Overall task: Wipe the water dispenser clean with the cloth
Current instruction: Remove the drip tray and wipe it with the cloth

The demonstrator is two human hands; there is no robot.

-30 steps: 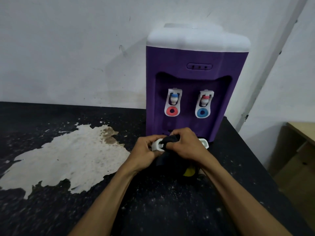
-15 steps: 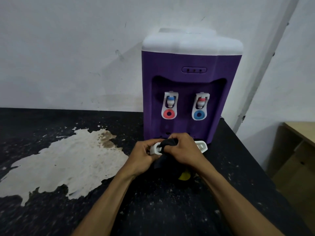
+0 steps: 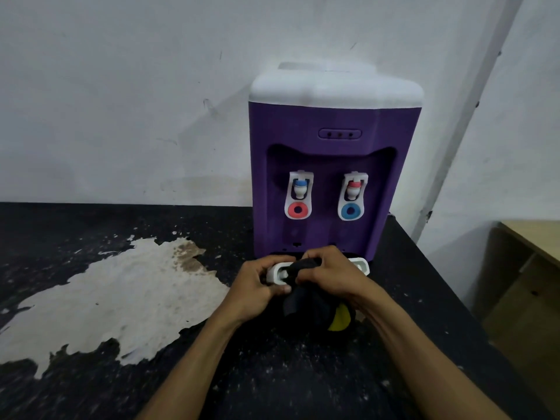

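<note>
Gripping cloth (image 3: 304, 304), right hand (image 3: 328, 272) presses onto the drip tray (image 3: 276, 272).

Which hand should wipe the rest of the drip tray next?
Right. The right hand grips the dark cloth on the white drip tray, while the left hand holds the tray's left end.

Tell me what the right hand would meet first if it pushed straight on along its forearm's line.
The right hand grips the cloth against the white drip tray, so the tray comes first. Just behind it stands the dispenser front, probably next, though depth is unclear.
</note>
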